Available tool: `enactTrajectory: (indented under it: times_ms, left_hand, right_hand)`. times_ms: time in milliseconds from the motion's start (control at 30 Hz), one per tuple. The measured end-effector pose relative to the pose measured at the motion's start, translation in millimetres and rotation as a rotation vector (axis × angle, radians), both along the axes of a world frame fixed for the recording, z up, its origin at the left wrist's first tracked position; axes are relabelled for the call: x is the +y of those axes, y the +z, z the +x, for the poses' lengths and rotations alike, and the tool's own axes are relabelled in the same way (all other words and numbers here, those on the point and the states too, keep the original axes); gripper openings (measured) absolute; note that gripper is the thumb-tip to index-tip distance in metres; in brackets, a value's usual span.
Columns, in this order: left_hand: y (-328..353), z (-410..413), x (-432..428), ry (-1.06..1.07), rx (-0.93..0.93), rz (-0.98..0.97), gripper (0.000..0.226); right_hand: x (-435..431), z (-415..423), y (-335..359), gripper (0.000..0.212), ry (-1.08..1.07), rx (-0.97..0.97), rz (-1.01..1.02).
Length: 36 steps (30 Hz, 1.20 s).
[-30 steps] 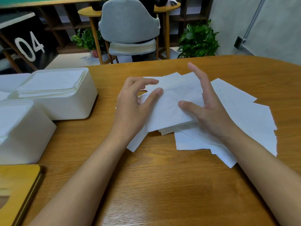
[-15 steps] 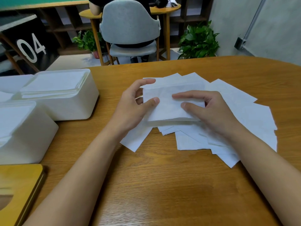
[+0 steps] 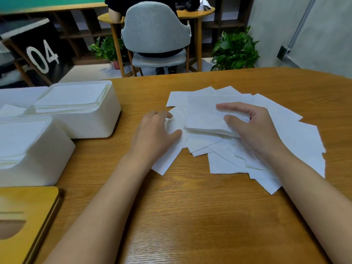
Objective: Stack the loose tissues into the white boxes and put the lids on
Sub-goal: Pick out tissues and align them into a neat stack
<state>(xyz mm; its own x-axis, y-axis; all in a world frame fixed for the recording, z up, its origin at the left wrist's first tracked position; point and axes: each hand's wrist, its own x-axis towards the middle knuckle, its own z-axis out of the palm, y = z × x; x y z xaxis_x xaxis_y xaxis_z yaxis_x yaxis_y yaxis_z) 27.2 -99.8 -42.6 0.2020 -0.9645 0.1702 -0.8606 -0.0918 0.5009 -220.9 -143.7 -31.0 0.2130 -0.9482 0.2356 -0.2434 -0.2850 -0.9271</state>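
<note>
Right hand (image 3: pixel 253 128) pinching a tissue stack (image 3: pixel 203 115) over the loose tissues (image 3: pixel 297 138) strewn midway across the tabletop (image 3: pixel 190 216), left hand (image 3: pixel 154 130) resting loosely curled on them beside it, open-topped white boxes (image 3: pixel 91 122) at the left edge

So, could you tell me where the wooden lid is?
Head view: the wooden lid lies bottom left, flat on the table, just in front of the nearer white box.

office lounge: desks (image 3: pixel 192 13), chair (image 3: pixel 155 29), plants (image 3: pixel 235 49)

One head-worn wide-angle view looks forward and down, close over the wooden table (image 3: pixel 190 216).
</note>
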Motion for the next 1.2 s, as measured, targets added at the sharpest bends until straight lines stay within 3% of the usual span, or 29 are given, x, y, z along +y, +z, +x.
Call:
enactTrajectory:
  times_ms: [200, 433, 667, 867, 1033, 1200]
  left_hand:
    - [-0.9, -0.6, 5.0, 0.012, 0.083, -0.109, 0.046]
    - [1.6, 7.9, 25.9, 0.055, 0.276, -0.110, 0.051]
    - [7.8, 6.8, 34.9, 0.060, 0.454, -0.258, 0.036]
    - [12.3, -3.6, 40.6, -0.134, 0.557, -0.331, 0.035]
    - [16.4, -10.7, 43.5, -0.244, 0.631, -0.372, 0.029]
    - [17.2, -16.0, 42.4, -0.284, 0.597, -0.381, 0.023]
  right_hand:
    - [1.6, -0.6, -0.9, 0.035, 0.008, -0.001, -0.003]
    - [4.6, -1.2, -3.4, 0.035, 0.021, -0.010, -0.029]
    - [8.7, -0.4, 1.5, 0.029, -0.008, -0.007, -0.076]
    - [12.6, 0.5, 7.1, 0.029, -0.002, 0.027, -0.119]
    - [27.4, 10.1, 14.8, 0.033, 0.191, 0.038, -0.101]
    - [32.1, 20.8, 6.6, 0.016, 0.260, -0.001, -0.027]
